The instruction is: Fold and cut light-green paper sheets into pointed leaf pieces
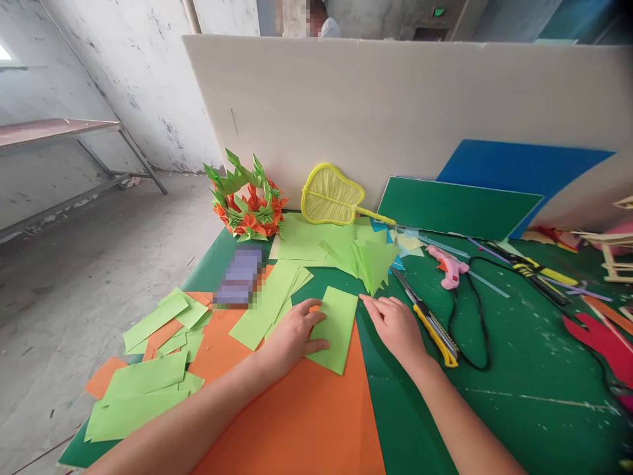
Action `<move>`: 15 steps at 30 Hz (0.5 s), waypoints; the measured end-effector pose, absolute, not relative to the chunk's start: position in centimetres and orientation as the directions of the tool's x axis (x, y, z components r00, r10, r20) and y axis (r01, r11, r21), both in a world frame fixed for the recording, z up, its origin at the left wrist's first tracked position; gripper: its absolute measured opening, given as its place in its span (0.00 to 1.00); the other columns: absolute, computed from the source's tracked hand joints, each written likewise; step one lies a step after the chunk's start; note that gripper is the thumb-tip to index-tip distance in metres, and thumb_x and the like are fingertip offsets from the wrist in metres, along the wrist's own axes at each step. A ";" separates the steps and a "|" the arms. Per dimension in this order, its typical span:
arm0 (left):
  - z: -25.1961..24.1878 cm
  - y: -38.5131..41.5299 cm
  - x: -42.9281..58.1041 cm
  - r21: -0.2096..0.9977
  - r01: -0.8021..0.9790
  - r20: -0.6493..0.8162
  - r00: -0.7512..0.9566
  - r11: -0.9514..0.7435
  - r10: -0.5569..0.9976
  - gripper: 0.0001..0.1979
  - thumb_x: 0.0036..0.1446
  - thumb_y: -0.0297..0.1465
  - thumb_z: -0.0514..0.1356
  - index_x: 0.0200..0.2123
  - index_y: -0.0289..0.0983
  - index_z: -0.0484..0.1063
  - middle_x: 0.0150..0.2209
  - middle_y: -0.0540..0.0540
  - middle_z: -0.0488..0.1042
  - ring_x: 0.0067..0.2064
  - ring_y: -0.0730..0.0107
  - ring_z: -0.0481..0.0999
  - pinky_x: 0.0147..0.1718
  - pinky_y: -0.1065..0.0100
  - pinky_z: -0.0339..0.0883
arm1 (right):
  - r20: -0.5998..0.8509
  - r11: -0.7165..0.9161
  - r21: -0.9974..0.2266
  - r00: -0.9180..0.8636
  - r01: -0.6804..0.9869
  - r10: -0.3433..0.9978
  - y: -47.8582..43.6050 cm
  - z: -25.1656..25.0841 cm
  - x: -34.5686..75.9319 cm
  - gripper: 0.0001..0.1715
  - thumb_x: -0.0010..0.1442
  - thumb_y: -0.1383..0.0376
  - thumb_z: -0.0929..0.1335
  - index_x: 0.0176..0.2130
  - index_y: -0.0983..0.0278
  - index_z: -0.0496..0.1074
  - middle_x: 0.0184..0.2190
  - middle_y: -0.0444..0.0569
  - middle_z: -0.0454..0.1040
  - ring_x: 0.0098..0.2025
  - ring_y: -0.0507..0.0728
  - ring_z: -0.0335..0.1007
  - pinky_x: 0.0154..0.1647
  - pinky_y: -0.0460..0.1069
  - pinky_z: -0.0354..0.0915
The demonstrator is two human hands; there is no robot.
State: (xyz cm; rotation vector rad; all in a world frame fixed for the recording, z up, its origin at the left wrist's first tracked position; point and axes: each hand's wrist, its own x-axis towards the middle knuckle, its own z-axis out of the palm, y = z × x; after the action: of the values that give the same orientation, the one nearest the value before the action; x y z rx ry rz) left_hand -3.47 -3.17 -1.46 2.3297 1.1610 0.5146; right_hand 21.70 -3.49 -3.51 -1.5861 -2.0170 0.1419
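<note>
A light-green paper rectangle [339,330] lies on a large orange sheet [297,422]. My left hand [294,326] rests over its left side, fingers apart, the thumb stretched across the paper. Just off its upper right corner is my right hand [393,323], fingers curled in and the index fingertip at the corner. I see nothing held in that hand. Several green strips [270,303] lie left of the paper. Beyond it, folded green paper pieces [373,260] stand in a fanned bunch.
An orange-and-green folded-paper ring [250,204] and a yellow fan [331,194] stand at the back. Right of my hands lie a yellow utility knife [430,323], a pink glue gun [448,266] and its black cord. Paper scraps [148,382] cover the left table edge.
</note>
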 end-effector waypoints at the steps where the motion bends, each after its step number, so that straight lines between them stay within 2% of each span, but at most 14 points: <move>1: -1.5 -3.2 -3.5 0.576 0.631 0.120 0.564 -0.521 0.817 0.18 0.54 0.37 0.66 0.47 0.38 0.73 0.58 0.37 0.65 0.44 0.58 0.76 0.46 0.57 0.72 | 0.362 0.293 -0.425 -0.136 0.856 0.922 -3.5 -3.6 21.8 0.26 0.71 0.57 0.56 0.48 0.64 0.78 0.26 0.51 0.75 0.31 0.59 0.68 0.31 0.51 0.59; 5: -1.9 -3.2 -3.6 0.623 0.631 0.086 0.533 -0.463 0.842 0.19 0.53 0.35 0.68 0.48 0.39 0.72 0.59 0.38 0.65 0.42 0.61 0.76 0.43 0.59 0.73 | 0.357 0.278 -0.476 -0.105 0.835 0.928 -3.5 -3.7 22.1 0.24 0.70 0.57 0.58 0.50 0.66 0.76 0.25 0.50 0.72 0.31 0.58 0.66 0.32 0.51 0.61; 11: -2.4 -3.1 -3.2 0.804 0.484 0.092 0.472 -0.345 0.877 0.21 0.50 0.32 0.68 0.48 0.41 0.71 0.55 0.41 0.68 0.32 0.74 0.69 0.33 0.67 0.72 | 0.339 0.336 -0.538 -0.166 0.774 0.926 -3.7 -3.4 22.0 0.25 0.69 0.59 0.59 0.62 0.62 0.63 0.27 0.47 0.68 0.31 0.57 0.65 0.33 0.51 0.64; 13: -2.3 -3.0 -3.0 0.848 0.417 0.117 0.454 -0.327 0.883 0.19 0.52 0.31 0.65 0.48 0.41 0.71 0.52 0.43 0.69 0.32 0.75 0.68 0.32 0.69 0.71 | 0.324 0.323 -0.592 -0.149 0.738 0.934 -3.8 -3.4 21.8 0.27 0.68 0.59 0.59 0.64 0.61 0.60 0.29 0.47 0.69 0.32 0.57 0.65 0.34 0.51 0.65; 15: -2.2 -2.9 -2.8 0.867 0.377 0.139 0.446 -0.326 0.884 0.16 0.54 0.30 0.62 0.47 0.41 0.72 0.45 0.45 0.72 0.32 0.74 0.68 0.32 0.70 0.69 | 0.297 0.295 -0.659 -0.121 0.692 0.947 -3.9 -3.5 21.7 0.29 0.67 0.59 0.60 0.65 0.60 0.58 0.32 0.48 0.71 0.32 0.56 0.65 0.34 0.50 0.66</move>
State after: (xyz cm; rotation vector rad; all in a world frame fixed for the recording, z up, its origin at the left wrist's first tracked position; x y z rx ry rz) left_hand -2.85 -2.93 -2.18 1.8976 1.0633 0.8020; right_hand 21.65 -3.90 -3.52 -1.4640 -1.8825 0.4763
